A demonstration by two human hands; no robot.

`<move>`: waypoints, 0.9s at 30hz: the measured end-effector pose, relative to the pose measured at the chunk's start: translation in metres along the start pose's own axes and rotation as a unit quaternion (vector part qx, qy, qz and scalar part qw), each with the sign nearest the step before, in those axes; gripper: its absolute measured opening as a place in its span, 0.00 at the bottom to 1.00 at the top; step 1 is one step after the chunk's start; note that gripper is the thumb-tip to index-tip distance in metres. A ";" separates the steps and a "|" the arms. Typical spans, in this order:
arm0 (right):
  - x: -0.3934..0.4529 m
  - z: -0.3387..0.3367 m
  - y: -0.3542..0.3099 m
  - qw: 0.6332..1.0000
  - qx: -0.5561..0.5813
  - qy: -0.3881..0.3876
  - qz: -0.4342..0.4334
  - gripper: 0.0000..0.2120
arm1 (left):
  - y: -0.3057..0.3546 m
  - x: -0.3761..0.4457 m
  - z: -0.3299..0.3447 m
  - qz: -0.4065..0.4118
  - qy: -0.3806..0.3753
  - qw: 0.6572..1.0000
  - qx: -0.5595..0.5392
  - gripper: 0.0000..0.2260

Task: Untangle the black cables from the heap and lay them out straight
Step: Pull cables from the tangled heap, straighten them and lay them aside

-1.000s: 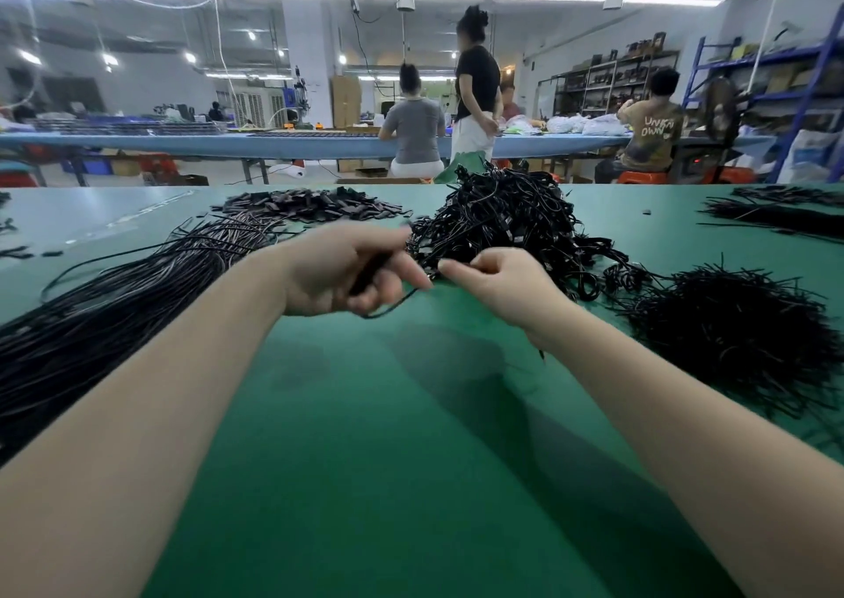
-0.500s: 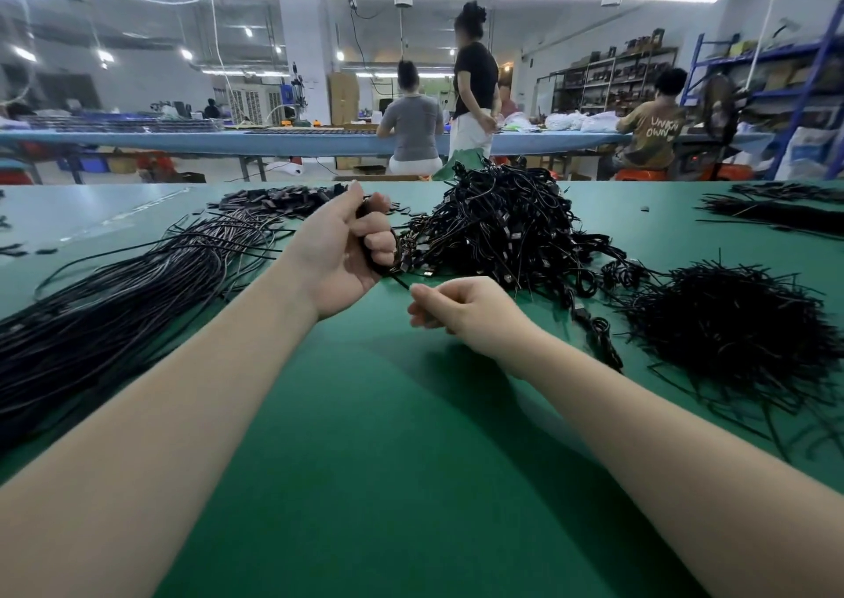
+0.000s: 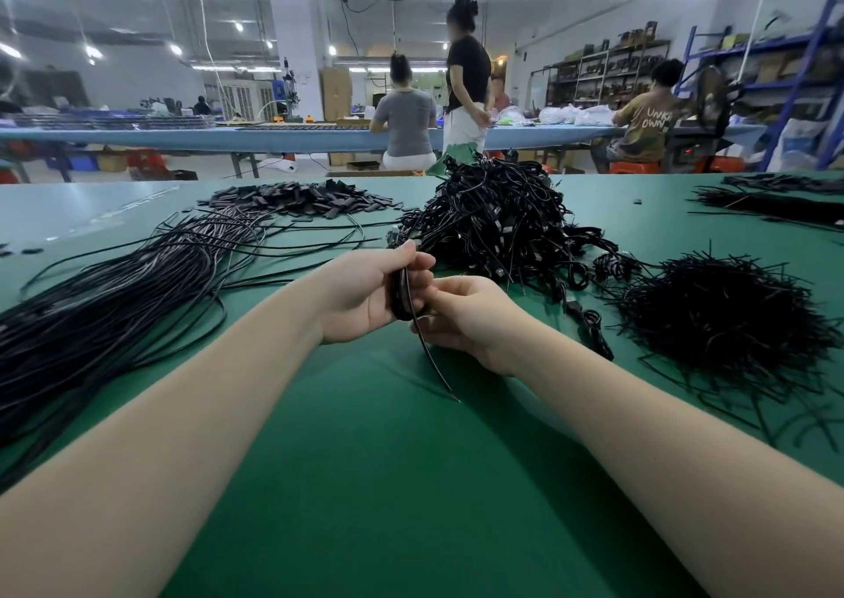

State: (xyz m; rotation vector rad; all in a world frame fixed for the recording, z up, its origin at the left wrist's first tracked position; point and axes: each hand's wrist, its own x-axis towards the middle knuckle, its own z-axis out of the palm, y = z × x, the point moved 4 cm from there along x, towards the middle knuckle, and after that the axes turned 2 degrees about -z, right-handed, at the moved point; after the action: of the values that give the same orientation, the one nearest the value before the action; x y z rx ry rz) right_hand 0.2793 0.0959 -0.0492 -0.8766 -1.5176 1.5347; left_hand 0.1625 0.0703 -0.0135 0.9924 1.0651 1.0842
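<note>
Our left hand [image 3: 365, 293] dropped back from the heap [image 3: 491, 220] at 12 o'clock, gripping a coil [image 3: 402, 296]; right hand [image 3: 470, 319] now pinches its tail, so we've got one cable freed, ready to straighten.

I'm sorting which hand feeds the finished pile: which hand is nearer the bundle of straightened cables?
Left. The left hand lies just right of the bundle of straightened cables, gripping a coiled cable; the right hand is beyond it, farther right.

Bare green bench [image 3: 388, 483] lies open toward the viewer; straightened cables [image 3: 114, 305] block the left, the tangled heap [image 3: 493, 223] ahead, short offcuts [image 3: 721, 314] right.
</note>
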 end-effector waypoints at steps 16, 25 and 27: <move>-0.005 0.015 -0.010 0.976 -0.187 -0.020 -0.114 0.07 | -0.008 0.007 -0.006 0.032 0.001 0.997 -0.070 0.17; -0.009 0.023 -0.013 0.906 -0.386 0.059 -0.165 0.22 | -0.014 0.011 0.002 0.103 0.070 0.992 -0.038 0.16; -0.010 0.022 -0.012 0.896 -0.410 0.072 -0.154 0.24 | -0.016 0.011 0.004 0.103 0.062 0.991 -0.054 0.16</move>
State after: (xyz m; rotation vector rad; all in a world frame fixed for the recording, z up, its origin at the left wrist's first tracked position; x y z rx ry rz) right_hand 0.2647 0.0764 -0.0370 -1.0974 -2.0969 0.5482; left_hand 0.1710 0.0777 -0.0297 0.9734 1.0083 1.3720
